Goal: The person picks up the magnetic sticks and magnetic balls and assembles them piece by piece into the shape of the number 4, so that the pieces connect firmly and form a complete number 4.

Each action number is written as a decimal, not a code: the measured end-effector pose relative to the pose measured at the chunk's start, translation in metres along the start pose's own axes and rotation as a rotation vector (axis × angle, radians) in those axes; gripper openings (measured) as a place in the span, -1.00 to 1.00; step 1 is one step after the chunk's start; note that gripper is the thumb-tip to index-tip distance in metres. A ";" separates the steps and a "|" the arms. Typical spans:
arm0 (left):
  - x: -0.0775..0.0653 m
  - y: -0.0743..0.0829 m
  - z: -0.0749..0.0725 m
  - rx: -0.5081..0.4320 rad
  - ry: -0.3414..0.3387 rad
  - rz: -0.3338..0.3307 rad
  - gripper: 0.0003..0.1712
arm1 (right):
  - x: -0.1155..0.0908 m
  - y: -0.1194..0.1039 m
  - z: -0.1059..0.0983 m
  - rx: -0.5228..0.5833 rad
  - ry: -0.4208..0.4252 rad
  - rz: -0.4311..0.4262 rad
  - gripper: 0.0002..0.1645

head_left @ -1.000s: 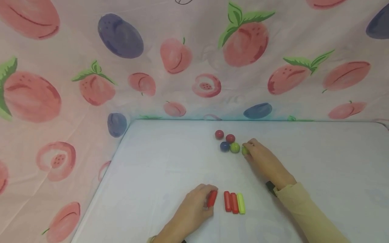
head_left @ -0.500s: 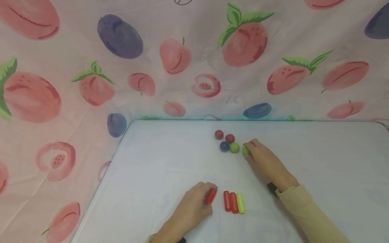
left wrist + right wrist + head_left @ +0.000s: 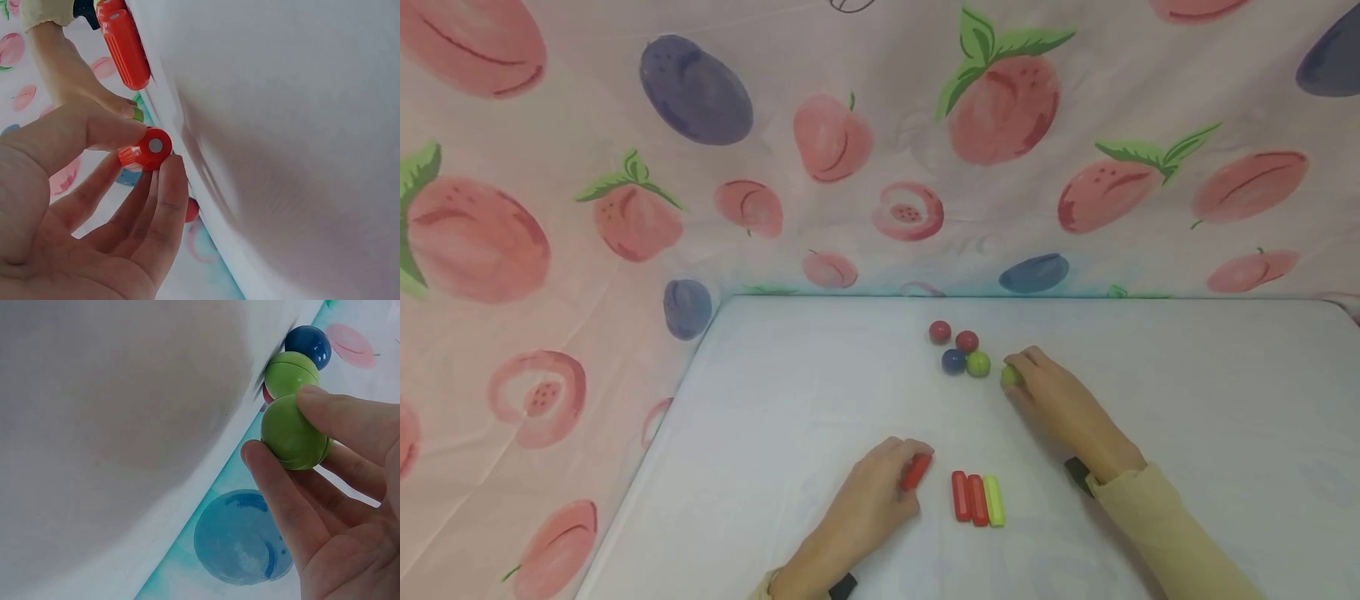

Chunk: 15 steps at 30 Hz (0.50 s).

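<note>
The left hand (image 3: 872, 496) pinches a red stick (image 3: 155, 145) between thumb and fingertips, the fingers bent and parted only by the stick's thickness; it looks like glossy plastic, ridged along its sides, with a rounded end bearing a pale grey disc. In the head view it slants, its upper end at the fingertips, to the left of a row of faceted sticks — a left red stick (image 3: 960, 497), a middle red stick (image 3: 977, 500) and a yellow stick (image 3: 994, 501) lying side by side. The right hand (image 3: 1060, 408) grips a green ball (image 3: 294, 431), smooth and round with a fine seam, thumb on one side and fingertips on the other; whether it touches the smooth white table (image 3: 775, 400) I cannot tell. Just left of it, apart, sits a second green ball (image 3: 978, 363) beside a shiny blue ball (image 3: 953, 362), with two red balls (image 3: 967, 341) behind them. A softly creased, fruit-printed cloth (image 3: 887, 108) hangs beyond.
</note>
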<state>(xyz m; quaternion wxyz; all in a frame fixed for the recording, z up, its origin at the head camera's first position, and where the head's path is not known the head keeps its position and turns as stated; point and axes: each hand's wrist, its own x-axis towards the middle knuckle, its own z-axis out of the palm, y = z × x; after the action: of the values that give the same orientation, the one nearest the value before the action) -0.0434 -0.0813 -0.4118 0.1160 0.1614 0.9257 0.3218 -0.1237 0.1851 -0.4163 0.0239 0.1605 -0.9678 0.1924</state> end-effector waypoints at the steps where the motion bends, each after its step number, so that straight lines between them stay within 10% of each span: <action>1: 0.001 0.000 0.000 0.003 0.004 0.002 -0.40 | -0.001 0.000 0.000 0.000 0.002 -0.001 -0.56; 15: 0.013 -0.003 -0.002 0.034 0.033 0.025 -0.42 | -0.009 -0.002 -0.004 -0.029 0.035 -0.019 -0.56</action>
<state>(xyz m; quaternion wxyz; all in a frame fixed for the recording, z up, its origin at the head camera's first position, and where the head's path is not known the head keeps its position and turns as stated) -0.0567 -0.0800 -0.4138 0.0939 0.1694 0.9307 0.3103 -0.1146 0.1877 -0.4128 0.0452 0.1659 -0.9684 0.1809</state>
